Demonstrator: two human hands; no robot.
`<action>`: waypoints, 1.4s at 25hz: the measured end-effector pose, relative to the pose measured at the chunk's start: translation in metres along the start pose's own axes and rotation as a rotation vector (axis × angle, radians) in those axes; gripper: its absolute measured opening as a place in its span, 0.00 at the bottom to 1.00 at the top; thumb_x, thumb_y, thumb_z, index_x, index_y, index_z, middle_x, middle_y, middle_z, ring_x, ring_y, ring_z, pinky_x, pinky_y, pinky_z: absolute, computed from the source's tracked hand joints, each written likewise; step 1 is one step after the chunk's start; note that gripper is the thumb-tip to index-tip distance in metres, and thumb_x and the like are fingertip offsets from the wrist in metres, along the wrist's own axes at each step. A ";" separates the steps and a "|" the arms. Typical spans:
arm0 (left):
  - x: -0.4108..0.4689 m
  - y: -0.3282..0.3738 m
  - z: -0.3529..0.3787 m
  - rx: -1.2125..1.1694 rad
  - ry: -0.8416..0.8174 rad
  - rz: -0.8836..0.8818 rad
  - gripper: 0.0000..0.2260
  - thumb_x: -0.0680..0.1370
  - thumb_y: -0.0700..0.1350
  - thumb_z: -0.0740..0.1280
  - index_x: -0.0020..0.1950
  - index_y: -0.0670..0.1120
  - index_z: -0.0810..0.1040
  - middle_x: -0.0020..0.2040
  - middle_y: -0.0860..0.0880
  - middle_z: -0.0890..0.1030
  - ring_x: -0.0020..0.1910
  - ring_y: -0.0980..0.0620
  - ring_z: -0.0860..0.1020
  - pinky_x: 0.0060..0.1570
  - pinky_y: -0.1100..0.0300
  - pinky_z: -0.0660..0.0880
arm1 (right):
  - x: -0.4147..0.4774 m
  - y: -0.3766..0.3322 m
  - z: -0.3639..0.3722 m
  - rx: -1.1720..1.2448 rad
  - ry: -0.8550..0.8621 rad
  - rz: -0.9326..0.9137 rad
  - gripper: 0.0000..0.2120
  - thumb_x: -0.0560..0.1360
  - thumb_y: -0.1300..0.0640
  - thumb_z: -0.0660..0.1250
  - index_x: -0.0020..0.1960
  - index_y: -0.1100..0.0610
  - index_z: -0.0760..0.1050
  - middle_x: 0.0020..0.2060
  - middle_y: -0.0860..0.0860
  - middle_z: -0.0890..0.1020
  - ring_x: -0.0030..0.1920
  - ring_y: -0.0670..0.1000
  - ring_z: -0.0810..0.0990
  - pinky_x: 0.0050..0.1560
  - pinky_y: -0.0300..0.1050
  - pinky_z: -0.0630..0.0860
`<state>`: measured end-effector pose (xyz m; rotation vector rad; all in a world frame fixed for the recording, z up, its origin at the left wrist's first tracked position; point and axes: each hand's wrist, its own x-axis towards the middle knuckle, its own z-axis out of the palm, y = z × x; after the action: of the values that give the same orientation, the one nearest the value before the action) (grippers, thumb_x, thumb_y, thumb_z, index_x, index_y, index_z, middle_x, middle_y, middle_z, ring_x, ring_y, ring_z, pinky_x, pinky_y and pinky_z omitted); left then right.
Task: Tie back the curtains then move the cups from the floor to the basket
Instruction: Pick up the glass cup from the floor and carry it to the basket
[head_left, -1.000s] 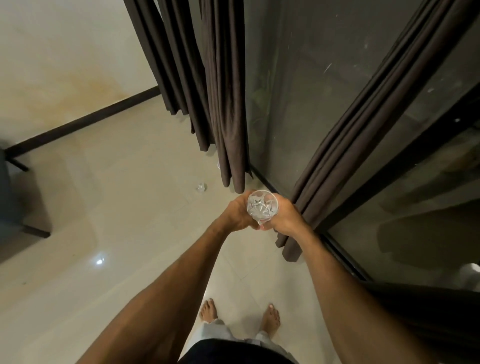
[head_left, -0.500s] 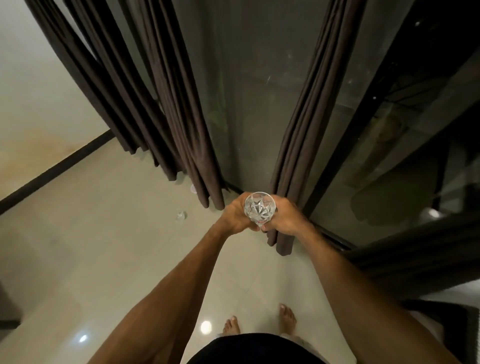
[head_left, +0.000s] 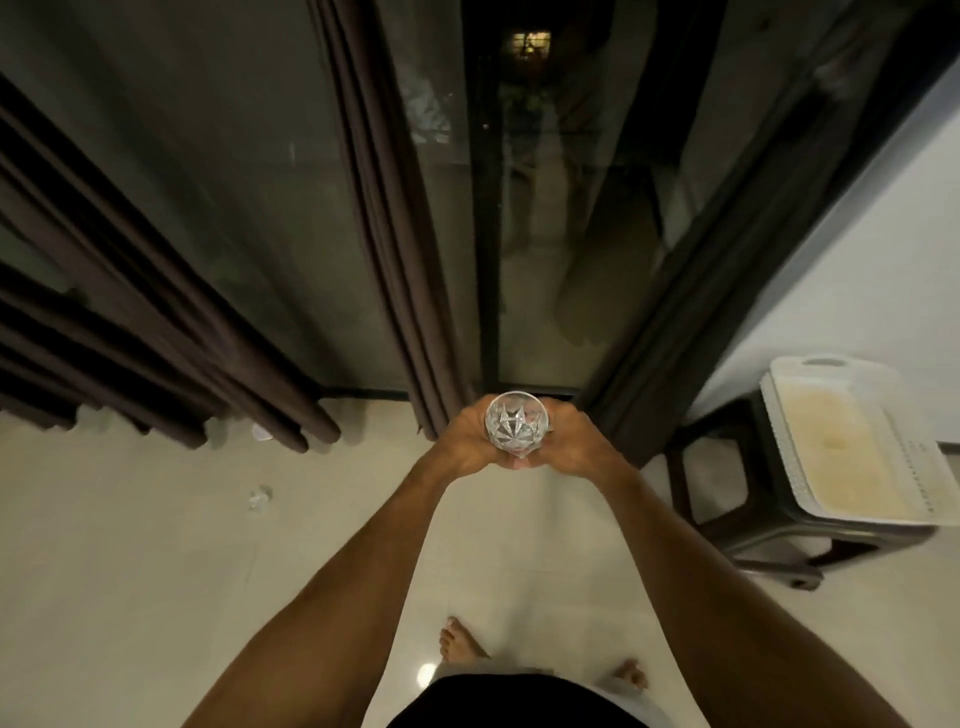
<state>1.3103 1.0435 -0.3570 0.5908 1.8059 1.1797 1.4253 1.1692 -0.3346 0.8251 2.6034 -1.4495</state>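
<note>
Cut-glass cup (head_left: 516, 422) is gripped upright between left hand (head_left: 467, 439) and right hand (head_left: 574, 441), with the fingers of both curled round it, above the tiled floor (head_left: 130, 597). A second cup (head_left: 258, 498) is seen on the floor to the left, near the curtains (head_left: 156, 322). The white basket (head_left: 852, 366) is set on a dark stool (head_left: 779, 532) to the right.

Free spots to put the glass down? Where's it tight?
Basket on the stool looks bare inside, room for the glass. Floor ahead of the feet is free too. Tight: left, with a cup at the curtain hems and a second cup nearer.
</note>
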 end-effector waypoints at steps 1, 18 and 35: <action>0.003 0.010 0.017 0.041 -0.027 0.007 0.38 0.53 0.37 0.81 0.63 0.43 0.76 0.56 0.44 0.82 0.55 0.44 0.80 0.43 0.53 0.81 | -0.011 0.011 -0.012 0.003 0.030 0.012 0.25 0.63 0.67 0.80 0.59 0.61 0.80 0.49 0.51 0.83 0.50 0.49 0.81 0.50 0.32 0.78; 0.002 0.116 0.388 0.350 -0.285 0.140 0.31 0.60 0.36 0.80 0.59 0.55 0.77 0.52 0.54 0.81 0.52 0.53 0.80 0.43 0.58 0.82 | -0.227 0.227 -0.230 -0.062 0.289 0.306 0.26 0.64 0.56 0.80 0.60 0.56 0.77 0.50 0.50 0.83 0.50 0.53 0.81 0.52 0.45 0.77; 0.140 0.192 0.502 0.536 -0.315 0.195 0.36 0.62 0.40 0.81 0.67 0.48 0.70 0.60 0.50 0.79 0.59 0.49 0.76 0.60 0.53 0.75 | -0.158 0.326 -0.378 -0.147 0.278 0.405 0.33 0.67 0.55 0.79 0.68 0.56 0.72 0.62 0.54 0.79 0.60 0.56 0.79 0.62 0.53 0.76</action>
<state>1.6584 1.4755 -0.3262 1.2111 1.8119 0.6606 1.7935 1.5419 -0.3301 1.5155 2.4742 -1.0862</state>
